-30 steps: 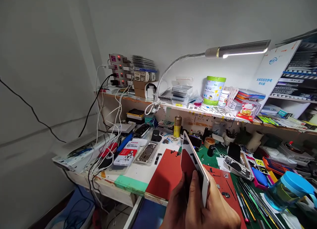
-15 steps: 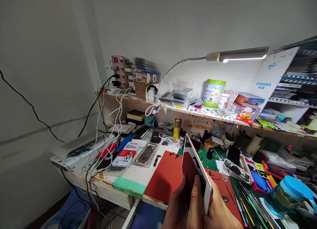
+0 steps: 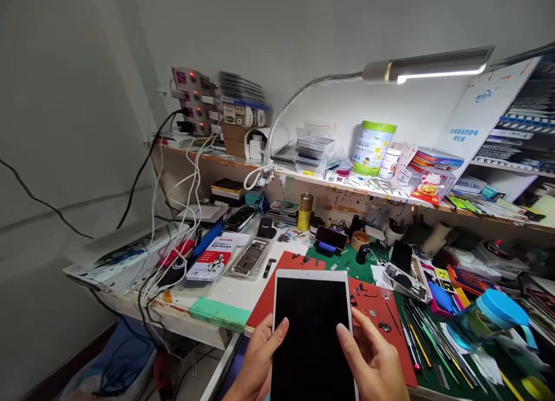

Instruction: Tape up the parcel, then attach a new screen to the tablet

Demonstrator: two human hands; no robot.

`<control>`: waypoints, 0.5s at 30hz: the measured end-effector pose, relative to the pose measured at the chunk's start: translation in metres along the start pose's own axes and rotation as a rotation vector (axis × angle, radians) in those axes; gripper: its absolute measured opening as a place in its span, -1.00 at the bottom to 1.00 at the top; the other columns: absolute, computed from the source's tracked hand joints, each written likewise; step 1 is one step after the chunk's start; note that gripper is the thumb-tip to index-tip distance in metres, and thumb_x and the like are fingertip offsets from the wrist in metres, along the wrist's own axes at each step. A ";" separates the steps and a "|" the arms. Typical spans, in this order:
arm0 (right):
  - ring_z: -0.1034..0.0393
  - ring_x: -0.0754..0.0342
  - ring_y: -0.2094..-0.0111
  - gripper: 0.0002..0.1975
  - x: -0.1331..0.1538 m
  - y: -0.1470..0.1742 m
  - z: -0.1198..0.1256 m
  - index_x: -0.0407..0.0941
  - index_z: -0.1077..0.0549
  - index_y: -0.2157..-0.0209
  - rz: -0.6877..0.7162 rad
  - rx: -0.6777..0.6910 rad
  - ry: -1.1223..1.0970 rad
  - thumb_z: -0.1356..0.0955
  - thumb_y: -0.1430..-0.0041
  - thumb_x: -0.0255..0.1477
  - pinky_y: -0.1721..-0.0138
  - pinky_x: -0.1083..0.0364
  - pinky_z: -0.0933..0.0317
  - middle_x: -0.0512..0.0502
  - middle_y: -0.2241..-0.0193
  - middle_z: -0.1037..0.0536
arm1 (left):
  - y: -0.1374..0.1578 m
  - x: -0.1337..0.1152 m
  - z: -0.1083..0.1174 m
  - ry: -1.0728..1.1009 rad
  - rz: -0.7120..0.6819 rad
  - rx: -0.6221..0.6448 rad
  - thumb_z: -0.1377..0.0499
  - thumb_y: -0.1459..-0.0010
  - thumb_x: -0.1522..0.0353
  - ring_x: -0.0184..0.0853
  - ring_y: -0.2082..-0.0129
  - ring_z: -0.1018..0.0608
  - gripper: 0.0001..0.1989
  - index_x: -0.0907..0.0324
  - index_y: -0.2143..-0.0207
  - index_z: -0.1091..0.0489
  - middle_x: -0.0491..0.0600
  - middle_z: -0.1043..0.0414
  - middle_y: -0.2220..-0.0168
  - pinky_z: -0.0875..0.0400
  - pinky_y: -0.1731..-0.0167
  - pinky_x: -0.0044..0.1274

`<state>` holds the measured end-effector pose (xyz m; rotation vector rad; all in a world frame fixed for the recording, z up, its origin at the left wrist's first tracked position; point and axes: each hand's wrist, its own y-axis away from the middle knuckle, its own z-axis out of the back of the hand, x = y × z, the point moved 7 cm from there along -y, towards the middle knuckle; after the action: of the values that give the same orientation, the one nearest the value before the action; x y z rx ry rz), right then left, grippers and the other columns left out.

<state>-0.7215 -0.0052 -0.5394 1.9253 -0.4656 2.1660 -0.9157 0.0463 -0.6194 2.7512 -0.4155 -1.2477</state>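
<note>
A white-framed tablet (image 3: pixel 313 337) with a dark screen faces me, held upright between both hands. My left hand (image 3: pixel 260 354) grips its left edge, thumb resting on the front and fingers behind. On the opposite edge my right hand (image 3: pixel 375 357) is closed the same way, its thumb over the screen's border. The tablet's lower end runs out of the frame. Beneath and behind it lies a red mat (image 3: pixel 401 354) with small dark parts and tiny screws scattered on it.
Screwdrivers and tweezers (image 3: pixel 433 343) lie at the right, beside a blue-lidded jug (image 3: pixel 489 320). Left of the mat are a phone housing (image 3: pixel 250 257) and a battery box (image 3: pixel 212 259). A lamp (image 3: pixel 437 65) shines above the shelf (image 3: pixel 364 191). White cables (image 3: pixel 151 273) hang over the left edge.
The tablet has turned from edge-on to screen-facing. My left hand has moved left to its left edge, and my right hand now holds the right edge. The view has shifted slightly.
</note>
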 end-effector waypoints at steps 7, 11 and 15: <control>-0.59 -0.01 0.38 -0.44 -0.012 0.006 0.009 -0.08 -0.67 0.19 -0.053 -0.080 0.127 -0.42 -0.21 0.16 0.34 0.19 -0.40 -0.06 0.43 -0.67 | 0.021 0.028 0.026 -0.123 0.013 -0.121 -0.51 -0.04 0.05 -0.02 0.01 -0.72 -0.48 0.10 0.05 -0.51 0.05 -0.73 0.12 -0.61 -0.02 -0.28; -0.57 0.04 0.39 -0.45 -0.014 0.014 0.013 -0.05 -0.68 0.19 -0.072 -0.092 0.155 -0.39 -0.24 0.15 0.33 0.22 -0.35 -0.02 0.42 -0.68 | 0.026 0.031 0.028 -0.155 -0.025 -0.267 -0.54 0.09 -0.03 0.00 0.05 -0.73 -0.37 0.09 0.07 -0.51 0.04 -0.73 0.15 -0.64 0.07 -0.31; -0.55 0.04 0.39 -0.46 -0.017 0.012 0.018 -0.07 -0.68 0.18 -0.073 -0.107 0.097 -0.42 -0.23 0.13 0.34 0.22 -0.35 -0.03 0.44 -0.66 | 0.034 0.033 0.036 -0.207 -0.038 -0.343 -0.52 0.13 -0.11 0.01 -0.06 -0.69 -0.30 0.08 0.04 -0.54 0.04 -0.72 0.10 -0.62 0.01 -0.34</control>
<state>-0.7067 -0.0224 -0.5557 1.7448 -0.4763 2.1317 -0.9292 0.0051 -0.6606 2.3656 -0.1451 -1.4636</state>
